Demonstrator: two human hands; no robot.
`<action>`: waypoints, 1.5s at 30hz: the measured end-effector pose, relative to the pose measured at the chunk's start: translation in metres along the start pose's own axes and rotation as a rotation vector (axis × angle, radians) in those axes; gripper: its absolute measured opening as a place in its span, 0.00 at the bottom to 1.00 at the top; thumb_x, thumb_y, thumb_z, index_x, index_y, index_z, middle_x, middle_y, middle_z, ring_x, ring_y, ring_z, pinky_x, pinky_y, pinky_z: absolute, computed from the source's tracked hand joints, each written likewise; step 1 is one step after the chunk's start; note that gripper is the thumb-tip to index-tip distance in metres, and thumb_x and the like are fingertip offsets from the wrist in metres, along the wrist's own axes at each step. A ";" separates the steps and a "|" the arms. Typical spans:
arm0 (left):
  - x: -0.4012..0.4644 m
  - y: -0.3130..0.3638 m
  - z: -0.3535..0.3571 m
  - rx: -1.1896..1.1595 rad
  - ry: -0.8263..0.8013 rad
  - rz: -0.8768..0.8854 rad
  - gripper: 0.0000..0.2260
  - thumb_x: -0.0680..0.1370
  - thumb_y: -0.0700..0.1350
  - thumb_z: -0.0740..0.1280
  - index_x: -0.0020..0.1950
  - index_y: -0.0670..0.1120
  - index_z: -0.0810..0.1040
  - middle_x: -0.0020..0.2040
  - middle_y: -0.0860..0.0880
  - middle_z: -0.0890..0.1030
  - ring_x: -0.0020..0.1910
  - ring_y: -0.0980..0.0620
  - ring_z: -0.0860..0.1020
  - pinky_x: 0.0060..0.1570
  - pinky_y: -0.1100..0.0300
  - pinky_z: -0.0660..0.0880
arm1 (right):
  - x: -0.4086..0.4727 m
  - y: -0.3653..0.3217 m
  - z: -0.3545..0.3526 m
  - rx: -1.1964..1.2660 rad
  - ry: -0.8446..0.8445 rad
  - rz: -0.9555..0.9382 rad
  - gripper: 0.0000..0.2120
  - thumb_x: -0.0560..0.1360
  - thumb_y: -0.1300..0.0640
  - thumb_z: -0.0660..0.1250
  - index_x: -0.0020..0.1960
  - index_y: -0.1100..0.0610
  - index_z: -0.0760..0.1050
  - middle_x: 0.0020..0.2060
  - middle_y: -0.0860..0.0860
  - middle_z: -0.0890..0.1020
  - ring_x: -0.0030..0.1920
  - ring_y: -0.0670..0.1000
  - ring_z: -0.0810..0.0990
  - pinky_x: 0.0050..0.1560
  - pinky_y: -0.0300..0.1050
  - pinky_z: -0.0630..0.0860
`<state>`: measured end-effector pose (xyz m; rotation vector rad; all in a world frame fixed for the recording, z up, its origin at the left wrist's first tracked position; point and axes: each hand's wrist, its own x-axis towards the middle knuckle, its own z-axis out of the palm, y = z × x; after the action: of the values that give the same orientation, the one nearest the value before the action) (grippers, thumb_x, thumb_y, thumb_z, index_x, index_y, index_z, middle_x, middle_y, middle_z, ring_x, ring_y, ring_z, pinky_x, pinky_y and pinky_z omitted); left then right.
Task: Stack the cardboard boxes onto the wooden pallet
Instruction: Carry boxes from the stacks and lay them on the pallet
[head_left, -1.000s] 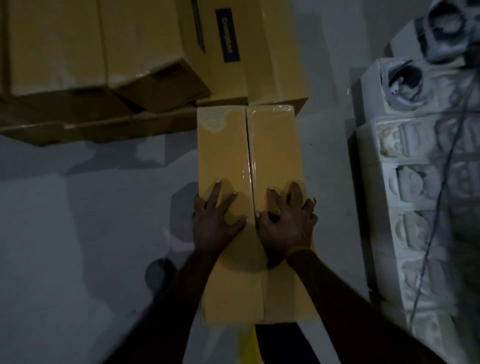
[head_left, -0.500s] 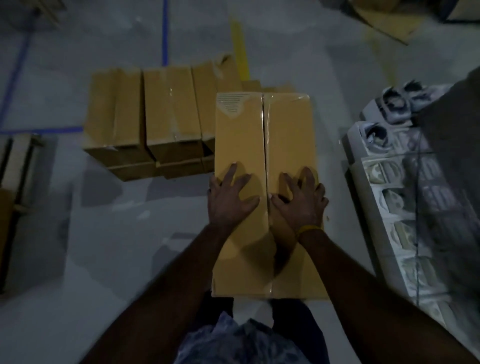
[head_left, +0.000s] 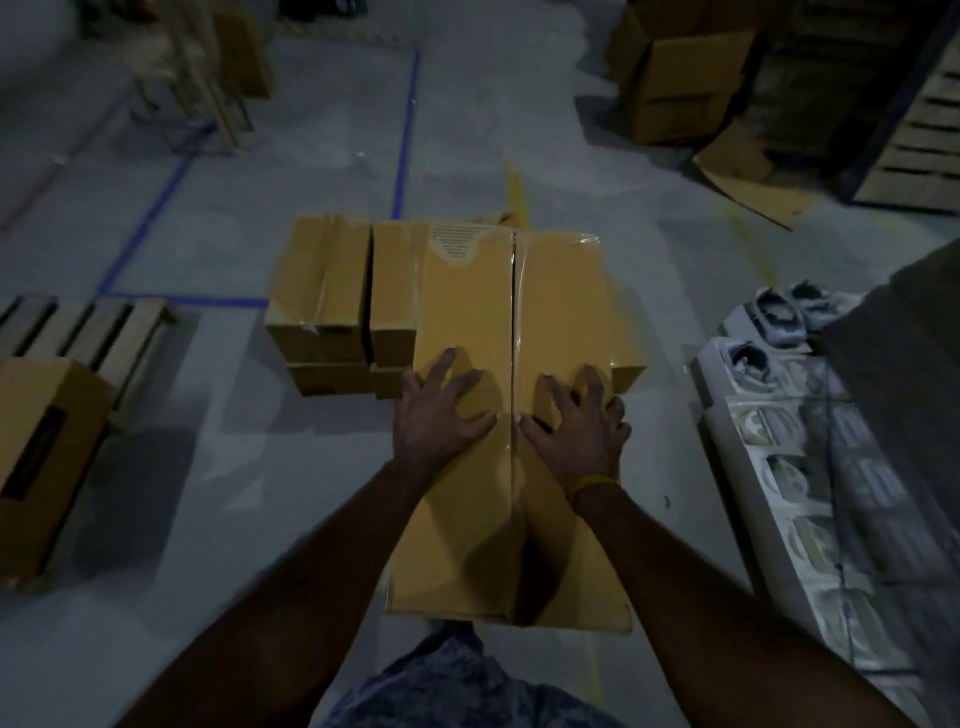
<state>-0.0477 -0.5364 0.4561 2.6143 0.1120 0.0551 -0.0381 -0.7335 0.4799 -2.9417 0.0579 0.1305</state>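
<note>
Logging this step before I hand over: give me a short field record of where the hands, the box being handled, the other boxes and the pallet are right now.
left hand: flat on the top of the long box, fingers spread
right hand: flat on the same top, right of the centre seam
long box: taped shut, in front of the person
box pile: on the floor behind the long box, to its left
pallet: at far left, wooden slats showing
box on pallet: sits on its near end
yellow wristband: on the right wrist
</note>
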 end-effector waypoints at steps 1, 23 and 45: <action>-0.012 -0.008 -0.008 0.007 0.008 0.004 0.32 0.71 0.69 0.68 0.73 0.61 0.69 0.80 0.57 0.56 0.75 0.35 0.56 0.68 0.37 0.64 | -0.013 -0.009 0.001 0.005 -0.001 -0.010 0.34 0.73 0.28 0.61 0.76 0.36 0.60 0.78 0.49 0.48 0.73 0.69 0.56 0.68 0.66 0.62; -0.208 -0.297 -0.189 0.054 0.080 -0.216 0.32 0.70 0.69 0.68 0.72 0.61 0.70 0.79 0.56 0.57 0.75 0.36 0.57 0.68 0.36 0.65 | -0.204 -0.319 0.084 -0.005 -0.053 -0.235 0.33 0.72 0.27 0.60 0.75 0.37 0.63 0.77 0.52 0.51 0.71 0.68 0.59 0.65 0.65 0.65; -0.171 -0.656 -0.381 0.145 0.093 -0.317 0.33 0.71 0.71 0.66 0.74 0.61 0.68 0.80 0.56 0.55 0.75 0.37 0.56 0.66 0.39 0.66 | -0.193 -0.722 0.186 0.055 -0.103 -0.330 0.34 0.73 0.28 0.61 0.75 0.38 0.62 0.77 0.52 0.49 0.71 0.69 0.60 0.67 0.64 0.63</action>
<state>-0.2865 0.2033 0.4533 2.7036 0.5806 0.0580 -0.2114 0.0168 0.4551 -2.8356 -0.4289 0.2256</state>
